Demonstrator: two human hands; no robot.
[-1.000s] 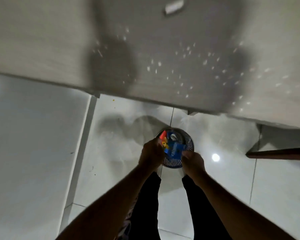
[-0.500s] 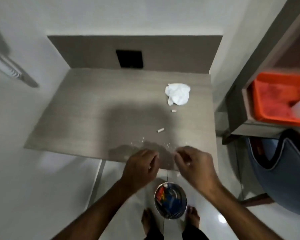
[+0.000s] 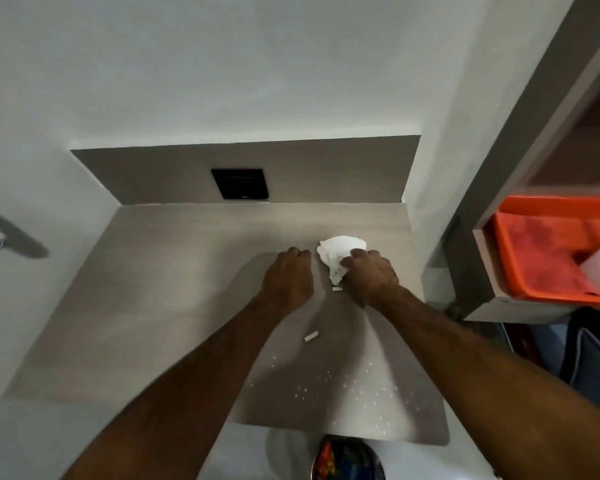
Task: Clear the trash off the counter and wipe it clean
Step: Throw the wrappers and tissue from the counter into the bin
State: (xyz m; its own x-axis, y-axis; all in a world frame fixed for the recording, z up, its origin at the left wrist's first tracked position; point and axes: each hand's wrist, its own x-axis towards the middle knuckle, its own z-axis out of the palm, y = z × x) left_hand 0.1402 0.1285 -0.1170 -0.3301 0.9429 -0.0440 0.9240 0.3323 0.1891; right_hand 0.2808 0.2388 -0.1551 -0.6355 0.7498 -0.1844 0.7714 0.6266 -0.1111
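A: Head view, both forearms over grey counter (image 3: 160, 306). Crumpled white tissue (image 3: 338, 252) toward back right of counter, just short of backsplash.

B: Grip state?

A: Right hand (image 3: 369, 275) curled onto right side of tissue, fingertips touching paper; closed pinch not confirmed, so cannot tell. Left hand (image 3: 288, 278) just left of tissue, knuckles bent, palm down, nothing seen inside; whether clenched or loose, cannot tell.

B: Handling?

A: Judged very light, soft, compressible, not fragile. Best taken by bunching the wad from above between thumb and fingers; likely usable as wiper afterwards.

B: Counts?

A: One tissue. Two small white stubs: near stub (image 3: 310, 336) well in front of tissue, far stub (image 3: 336, 289) just in front of tissue, beside right hand. Both probably rigid, light, prone to rolling; pinch at mid-length. Many white crumbs (image 3: 326, 379) scattered near front edge of counter, too many and too fine to count; sweeping rather than picking advised. One round bin (image 3: 347, 459) on floor below front edge, coloured wrappers inside.
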